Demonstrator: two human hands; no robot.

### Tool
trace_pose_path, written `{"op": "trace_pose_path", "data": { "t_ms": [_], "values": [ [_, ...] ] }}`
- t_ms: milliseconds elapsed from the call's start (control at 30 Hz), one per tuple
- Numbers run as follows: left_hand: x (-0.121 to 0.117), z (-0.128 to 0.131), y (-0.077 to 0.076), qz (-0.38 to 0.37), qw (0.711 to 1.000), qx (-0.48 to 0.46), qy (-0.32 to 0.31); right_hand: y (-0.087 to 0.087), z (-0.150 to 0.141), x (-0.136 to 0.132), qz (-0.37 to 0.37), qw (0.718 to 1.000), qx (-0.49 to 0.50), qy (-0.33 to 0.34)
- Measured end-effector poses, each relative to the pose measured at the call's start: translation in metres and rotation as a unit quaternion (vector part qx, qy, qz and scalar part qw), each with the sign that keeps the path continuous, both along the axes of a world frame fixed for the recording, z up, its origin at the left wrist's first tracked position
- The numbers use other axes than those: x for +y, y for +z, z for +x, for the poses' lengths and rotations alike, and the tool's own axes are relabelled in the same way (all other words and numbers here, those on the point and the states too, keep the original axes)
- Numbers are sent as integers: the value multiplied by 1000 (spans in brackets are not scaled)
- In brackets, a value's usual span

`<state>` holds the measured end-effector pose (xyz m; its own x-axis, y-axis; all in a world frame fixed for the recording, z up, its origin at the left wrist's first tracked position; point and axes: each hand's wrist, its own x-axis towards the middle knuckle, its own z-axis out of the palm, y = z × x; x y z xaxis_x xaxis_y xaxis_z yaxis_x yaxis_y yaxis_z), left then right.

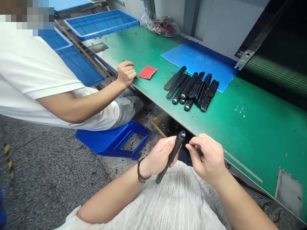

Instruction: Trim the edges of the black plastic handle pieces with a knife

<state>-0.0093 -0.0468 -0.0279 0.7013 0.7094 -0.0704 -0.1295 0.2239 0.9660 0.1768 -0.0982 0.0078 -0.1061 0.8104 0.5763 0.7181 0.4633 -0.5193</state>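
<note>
My left hand (161, 153) is wrapped round a long black plastic shell part (170, 159), its rounded glossy end tilted up and away from me over my lap. Close by on the right, my right hand (208, 157) is closed in a pinch on a small thin object with a yellowish bit (197, 146) showing between the fingers; its kind cannot be made out. The two hands are apart. Beyond them, a pile of similar black shell parts (192, 88) lies on the green tabletop, some with their ribbed inner sides showing.
A co-worker's hand (126, 74) rests at the table edge beside a red square pad (148, 72). A blue sheet (189, 52) lies behind the pile. Blue crates (103, 23) stand at the far left, a blue stool (100, 140) below. A grey plate (289, 191) lies right.
</note>
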Motion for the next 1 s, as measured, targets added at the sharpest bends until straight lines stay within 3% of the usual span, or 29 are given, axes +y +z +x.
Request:
{"op": "trace_pose_path", "data": {
  "t_ms": [133, 367, 500, 633, 1000],
  "values": [
    [1, 1, 4, 72, 997, 28, 22, 12, 9, 1, -50, 997, -53, -4],
    [-9, 2, 15, 58, 998, 27, -22, 27, 5, 9, -66, 993, -101, -16],
    [-12, 3, 20, 65, 997, 22, -20, 32, 5, 9, -28, 988, -149, -33],
    [-14, 7, 21, 68, 997, 26, 22, 32, 4, 8, 21, 980, -186, -69],
    [-18, 14, 15, 21, 997, 33, 68, 16, -4, 4, 102, 954, -242, -142]
  ]
}}
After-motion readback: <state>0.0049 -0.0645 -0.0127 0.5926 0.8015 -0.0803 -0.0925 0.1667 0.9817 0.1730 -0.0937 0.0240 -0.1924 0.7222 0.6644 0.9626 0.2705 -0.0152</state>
